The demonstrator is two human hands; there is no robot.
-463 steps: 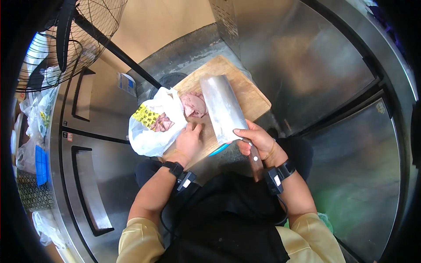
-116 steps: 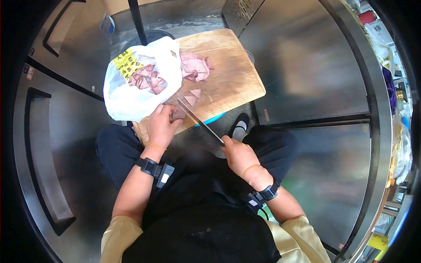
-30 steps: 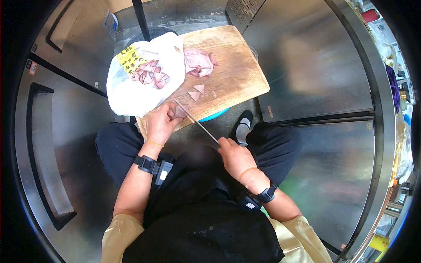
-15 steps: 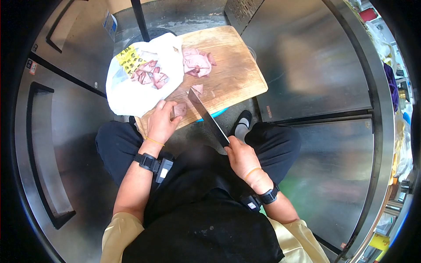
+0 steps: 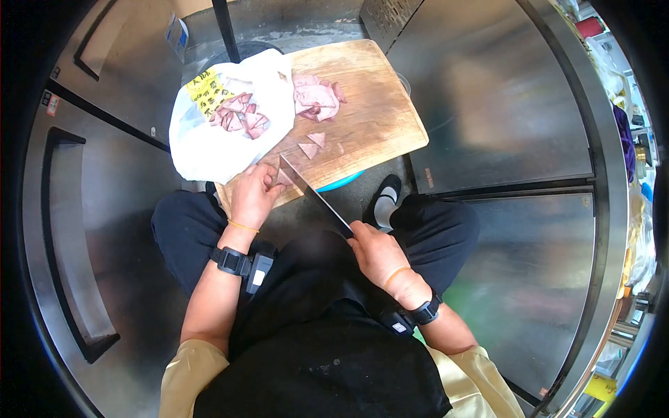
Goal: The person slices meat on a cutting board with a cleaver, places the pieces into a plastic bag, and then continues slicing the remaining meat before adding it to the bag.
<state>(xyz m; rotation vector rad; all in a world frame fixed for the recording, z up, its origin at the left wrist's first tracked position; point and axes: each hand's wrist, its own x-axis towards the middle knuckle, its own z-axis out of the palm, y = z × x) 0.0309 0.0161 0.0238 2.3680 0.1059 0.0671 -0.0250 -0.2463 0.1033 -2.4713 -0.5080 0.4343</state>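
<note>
My left hand (image 5: 253, 195) holds a small piece of pink meat (image 5: 283, 178) down on the near edge of a wooden cutting board (image 5: 376, 104). In my right hand (image 5: 378, 252) is the handle of a long knife (image 5: 313, 195), whose blade lies beside my left fingertips at the meat. Two small cut triangles of meat (image 5: 308, 150) rest just beyond the blade. A larger folded pile of meat (image 5: 317, 97) sits farther back on the board. To its left, an open white plastic bag (image 5: 191, 150) with a yellow label holds several cut pieces (image 5: 240, 115).
Steel cabinet doors (image 5: 495, 97) stand on the right, and more steel doors with black handles (image 5: 83, 244) on the left. Part of a blue basin (image 5: 341, 182) shows under the board. Shelves with bags and goods line the far right.
The knife has moved left and nearer to my left fingers. A second cut triangle now lies beside the first, and the piece under my left hand shows less.
</note>
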